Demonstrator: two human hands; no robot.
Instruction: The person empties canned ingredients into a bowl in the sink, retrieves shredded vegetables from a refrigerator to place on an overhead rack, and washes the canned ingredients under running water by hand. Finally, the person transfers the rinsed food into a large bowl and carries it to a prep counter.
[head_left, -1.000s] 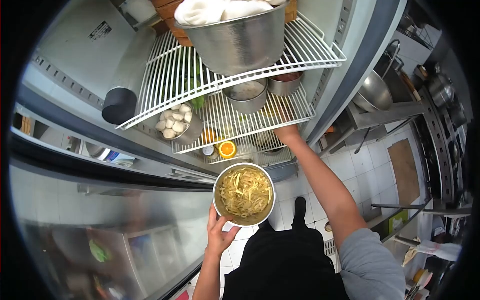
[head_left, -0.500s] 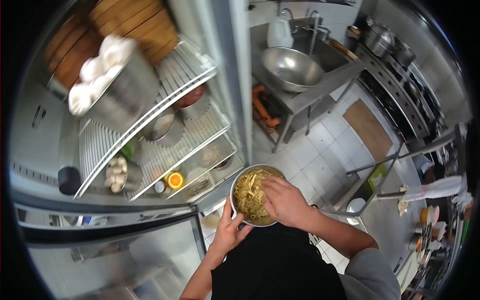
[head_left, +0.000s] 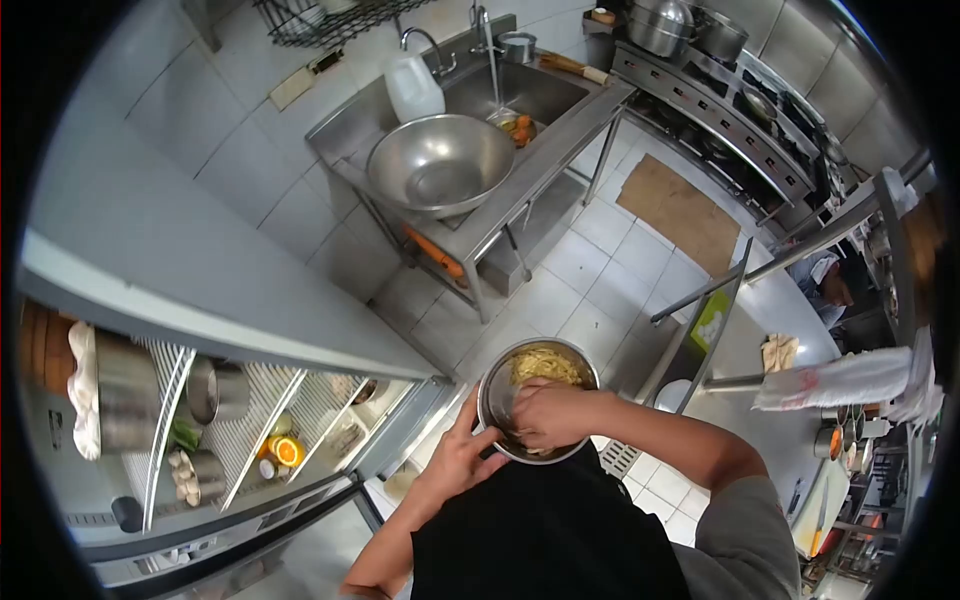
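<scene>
A round metal bowl with pale yellow shredded food in it is just in front of my dark-clothed body. My left hand grips the bowl's near-left rim, thumb toward the inside and fingers around the outer wall. Inside the bowl is my right hand, its fingers bent and pressed together against the shreds; its fingertips are hidden. The food lies heaped toward the far right side, and part of the left inner wall shows bare metal.
On the left stands an open fridge with wire shelves, metal pots and a cut orange. Ahead, a large steel bowl sits beside a sink with running water. A stove and steel counter are on the right.
My view and body have turned right, away from the fridge. My right hand has gone deeper into the bowl, and the food now sits more to the far side.
</scene>
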